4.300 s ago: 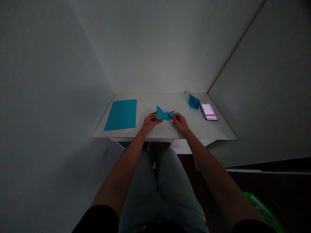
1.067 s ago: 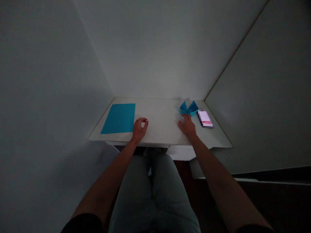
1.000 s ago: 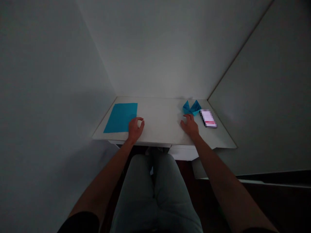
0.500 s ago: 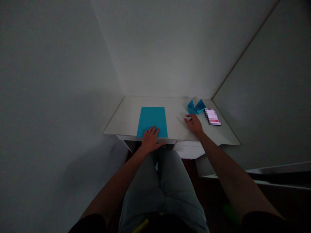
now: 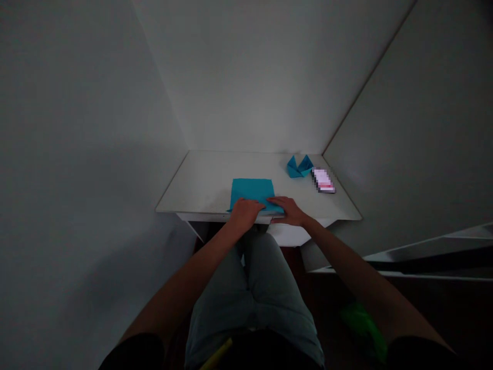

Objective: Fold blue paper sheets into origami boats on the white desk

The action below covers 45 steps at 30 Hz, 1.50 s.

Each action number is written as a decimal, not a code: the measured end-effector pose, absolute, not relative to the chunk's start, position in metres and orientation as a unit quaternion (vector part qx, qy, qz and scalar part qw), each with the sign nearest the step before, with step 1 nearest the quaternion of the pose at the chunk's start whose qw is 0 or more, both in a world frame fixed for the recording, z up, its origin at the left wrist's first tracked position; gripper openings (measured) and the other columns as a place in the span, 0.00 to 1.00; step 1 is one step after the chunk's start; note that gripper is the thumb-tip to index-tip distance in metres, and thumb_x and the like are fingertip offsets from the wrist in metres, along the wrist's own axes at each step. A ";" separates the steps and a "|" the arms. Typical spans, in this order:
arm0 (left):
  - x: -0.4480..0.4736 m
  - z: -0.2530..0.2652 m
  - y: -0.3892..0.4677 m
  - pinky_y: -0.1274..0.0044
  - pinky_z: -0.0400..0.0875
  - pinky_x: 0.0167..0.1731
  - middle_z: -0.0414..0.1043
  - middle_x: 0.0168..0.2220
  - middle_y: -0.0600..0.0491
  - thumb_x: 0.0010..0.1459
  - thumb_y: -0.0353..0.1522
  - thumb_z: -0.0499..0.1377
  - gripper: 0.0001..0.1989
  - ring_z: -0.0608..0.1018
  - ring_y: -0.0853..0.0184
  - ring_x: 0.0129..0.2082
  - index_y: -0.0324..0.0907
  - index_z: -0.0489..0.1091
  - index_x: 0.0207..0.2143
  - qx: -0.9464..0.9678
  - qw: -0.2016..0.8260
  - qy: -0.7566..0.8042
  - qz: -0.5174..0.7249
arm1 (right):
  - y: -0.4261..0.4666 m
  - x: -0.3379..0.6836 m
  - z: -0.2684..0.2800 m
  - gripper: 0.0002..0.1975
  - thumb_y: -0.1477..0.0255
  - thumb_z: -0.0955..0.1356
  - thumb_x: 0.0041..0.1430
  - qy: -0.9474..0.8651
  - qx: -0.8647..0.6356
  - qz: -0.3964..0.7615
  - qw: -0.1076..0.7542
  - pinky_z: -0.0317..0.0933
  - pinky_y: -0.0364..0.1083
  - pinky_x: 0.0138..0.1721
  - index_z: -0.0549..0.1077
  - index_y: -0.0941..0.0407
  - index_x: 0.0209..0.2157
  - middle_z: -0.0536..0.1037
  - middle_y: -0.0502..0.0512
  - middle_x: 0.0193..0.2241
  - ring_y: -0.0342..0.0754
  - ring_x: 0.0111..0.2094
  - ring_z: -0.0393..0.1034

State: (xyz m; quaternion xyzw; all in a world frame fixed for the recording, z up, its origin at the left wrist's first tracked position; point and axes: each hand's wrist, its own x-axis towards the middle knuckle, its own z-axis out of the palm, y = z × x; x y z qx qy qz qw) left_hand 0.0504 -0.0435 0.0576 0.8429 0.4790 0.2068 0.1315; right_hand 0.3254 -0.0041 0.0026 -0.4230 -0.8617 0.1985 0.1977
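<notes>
A sheet of blue paper [image 5: 252, 188] lies at the front edge of the white table, its near part turned up so that it looks shorter. My left hand [image 5: 245, 211] is closed on the paper's near edge, fingers together and pointing right; its thumb is hidden. On the near right part of the sheet rests my right hand [image 5: 289, 210], its fingers stretched out flat to the left and its thumb apart, below them by the table edge. The fold beneath the hands is partly covered.
A folded blue paper shape [image 5: 299, 167] with two upright points stands at the back right of the white table [image 5: 208, 174]. Beside it lies a phone [image 5: 323, 180] with a lit, blurred screen. Walls rise behind the table and on both sides.
My right hand has come left from near the folded shape onto the sheet. My left hand has closed on the sheet's near edge, which is now turned up. The view has shifted slightly.
</notes>
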 end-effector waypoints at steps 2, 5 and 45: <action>0.052 0.071 -0.031 0.55 0.72 0.59 0.84 0.39 0.44 0.71 0.35 0.61 0.11 0.84 0.49 0.44 0.52 0.86 0.41 0.843 0.128 0.462 0.243 | 0.001 0.317 0.001 0.23 0.51 0.76 0.64 -0.844 -0.456 0.181 0.215 0.62 0.63 0.66 0.83 0.46 0.56 0.83 0.58 0.61 0.63 0.64 0.73; 0.051 0.092 -0.014 0.52 0.63 0.68 0.82 0.43 0.45 0.71 0.36 0.62 0.09 0.82 0.49 0.51 0.52 0.84 0.46 0.824 0.095 0.455 0.324 | 0.015 0.307 -0.002 0.20 0.52 0.67 0.73 -0.814 -0.504 0.178 0.229 0.68 0.55 0.55 0.83 0.50 0.36 0.86 0.56 0.42 0.56 0.48 0.78; -0.003 0.000 0.022 0.65 0.80 0.48 0.86 0.41 0.47 0.60 0.57 0.65 0.27 0.83 0.57 0.42 0.41 0.82 0.40 0.596 0.409 0.518 0.458 | 0.023 0.308 -0.013 0.29 0.43 0.78 0.55 -0.636 -0.486 0.397 0.448 0.74 0.59 0.53 0.83 0.53 0.45 0.87 0.59 0.44 0.58 0.45 0.80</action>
